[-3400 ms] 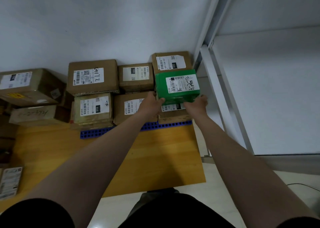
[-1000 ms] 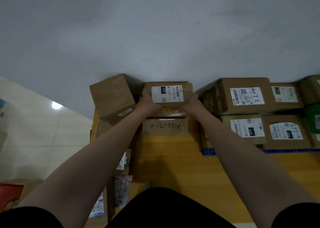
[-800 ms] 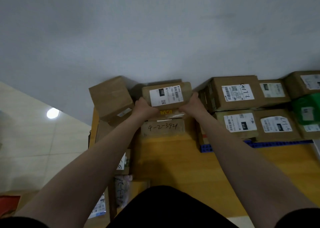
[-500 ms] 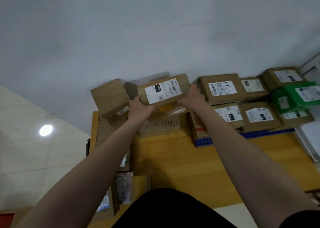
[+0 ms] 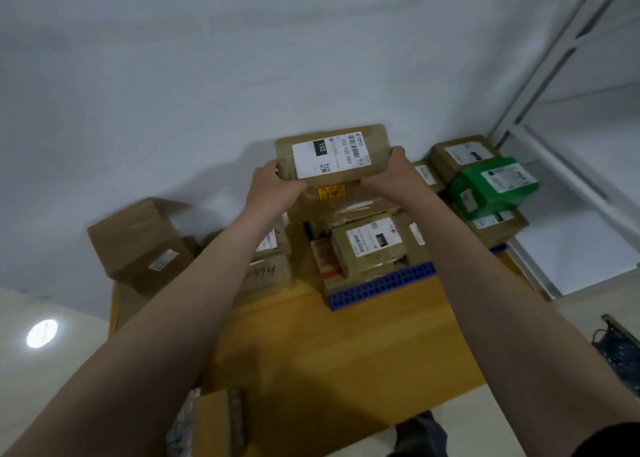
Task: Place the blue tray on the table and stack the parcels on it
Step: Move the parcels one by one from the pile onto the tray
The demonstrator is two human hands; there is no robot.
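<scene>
I hold a brown cardboard parcel (image 5: 377, 148) with a white label marked 102 in the air above the stacked parcels. My left hand (image 5: 268, 193) grips its left end and my right hand (image 5: 394, 176) grips its right end. Below it the blue tray (image 5: 377, 285) lies on the wooden table (image 5: 346, 349) against the wall, loaded with brown parcels. One of them, labelled 010 (image 5: 370, 248), sits at the tray's front. A green parcel (image 5: 491, 186) tops the stack at the right. The held parcel hides part of the stack.
More brown parcels (image 5: 138, 241) are piled at the table's left side off the tray, and another box (image 5: 218, 422) sits at the near left edge. A white metal shelf frame (image 5: 554, 165) stands to the right. A dark basket (image 5: 620, 356) is on the floor at right.
Both hands have lifted the 102 parcel off the left pile and carried it right, over the tray's stack. The view has swung right, so the shelf frame shows again.
</scene>
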